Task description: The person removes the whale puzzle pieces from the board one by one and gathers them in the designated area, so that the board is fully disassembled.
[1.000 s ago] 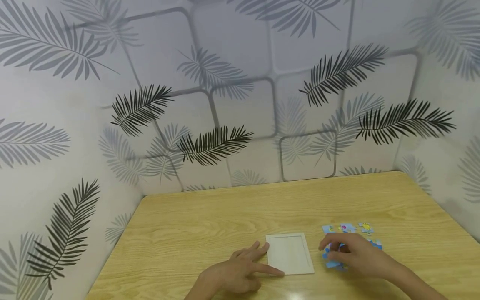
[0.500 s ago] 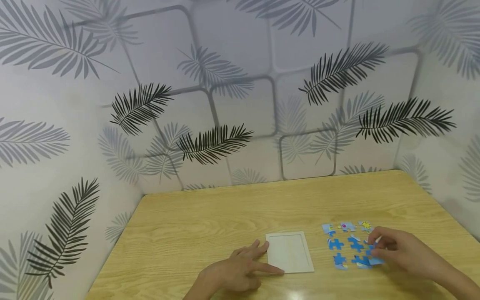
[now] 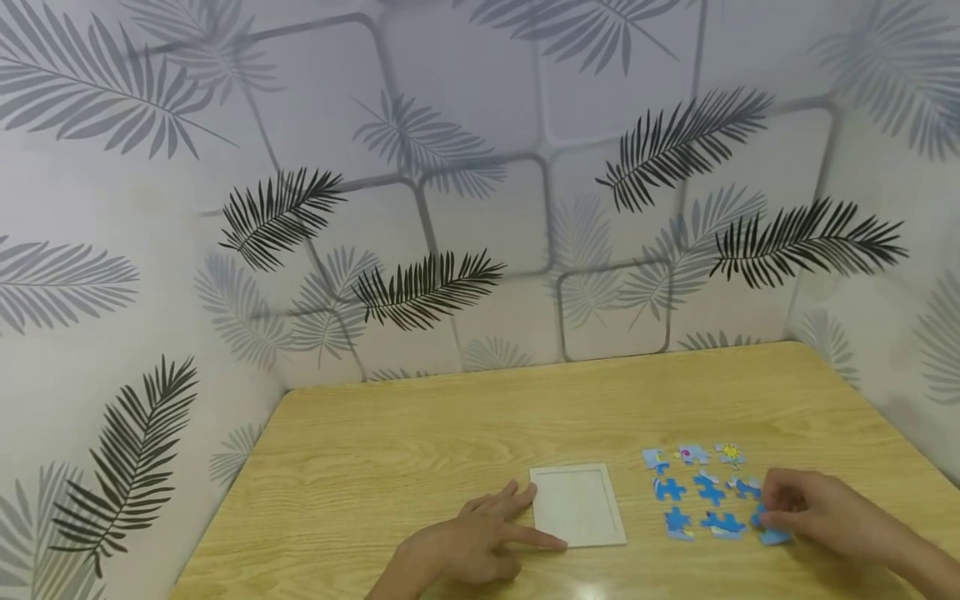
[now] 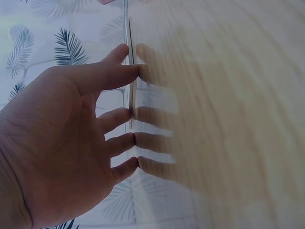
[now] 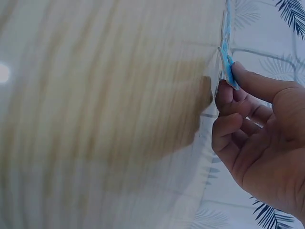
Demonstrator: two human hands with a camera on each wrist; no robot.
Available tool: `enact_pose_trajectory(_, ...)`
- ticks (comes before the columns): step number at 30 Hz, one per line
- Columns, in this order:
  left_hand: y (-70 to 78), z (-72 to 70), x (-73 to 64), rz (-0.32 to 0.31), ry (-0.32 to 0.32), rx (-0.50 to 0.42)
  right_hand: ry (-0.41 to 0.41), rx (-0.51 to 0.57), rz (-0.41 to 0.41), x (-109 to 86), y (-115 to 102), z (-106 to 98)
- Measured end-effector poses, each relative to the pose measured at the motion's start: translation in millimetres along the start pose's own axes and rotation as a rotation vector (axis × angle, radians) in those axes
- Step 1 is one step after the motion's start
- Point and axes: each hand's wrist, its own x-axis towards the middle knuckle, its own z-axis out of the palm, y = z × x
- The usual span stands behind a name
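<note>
A pale square puzzle frame (image 3: 577, 506) lies flat on the table. My left hand (image 3: 476, 542) rests at its left side with spread fingers; the thumb touches the near edge and a fingertip the left edge. In the left wrist view the left hand (image 4: 71, 124) has its fingertips down on the tabletop. On the right, my right hand (image 3: 832, 512) pinches a blue jigsaw piece (image 3: 774, 536) at the lower right of the other pieces. The right wrist view shows this jigsaw piece (image 5: 228, 71) tilted between thumb and fingers of the right hand (image 5: 267, 138).
Several jigsaw pieces lie in loose rows right of the frame, among them a sun piece (image 3: 730, 452), a blue piece (image 3: 708, 489) and a near-row piece (image 3: 723, 524). A leaf-patterned wall (image 3: 495, 317) stands behind the wooden table (image 3: 390, 450).
My right hand has moved right, from over the pieces' left side to their lower right, carrying a blue jigsaw piece away from the near-row piece. The left hand and frame stay put.
</note>
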Motion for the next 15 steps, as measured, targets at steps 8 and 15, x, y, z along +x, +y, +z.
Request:
enact_pose_trajectory(8,-0.5,0.9,-2.3,0.001,0.010,0.002,-0.001,-0.060,-0.013,3.5,-1.1,4.4)
enact_pose_trajectory(15,-4.9,4.1,-7.2,0.016,0.044,-0.006,-0.032,-0.049,0.058,8.5,-7.9,6.7)
